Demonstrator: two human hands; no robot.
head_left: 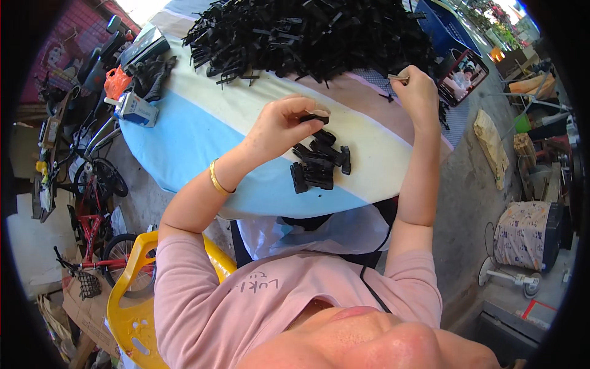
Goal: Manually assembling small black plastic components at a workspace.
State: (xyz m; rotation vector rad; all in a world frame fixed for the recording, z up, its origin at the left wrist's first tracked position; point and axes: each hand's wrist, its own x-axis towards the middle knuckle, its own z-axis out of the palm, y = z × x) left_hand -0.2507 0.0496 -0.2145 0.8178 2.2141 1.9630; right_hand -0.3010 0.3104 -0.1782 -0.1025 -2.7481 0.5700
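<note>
My left hand (279, 128), a gold bangle on its wrist, is closed with fingers and thumb on a small black plastic piece (314, 117) over the striped tablecloth (227, 138). Just below and to the right lies a small heap of similar black pieces (319, 165). Farther right, my right hand (418, 95) is raised at the table's edge. Its fingers pinch a thin, pale, flat strip (398, 77), whose kind I cannot make out. Across the far side of the table spreads a large pile of black plastic parts (307, 40).
A phone (464, 77) leans at the right edge, near a blue basket (452, 31). At the left edge are a small carton (137, 109), dark gloves (150, 77) and a box (144, 46). A yellow chair (132, 307) and a red bicycle (92, 237) stand left.
</note>
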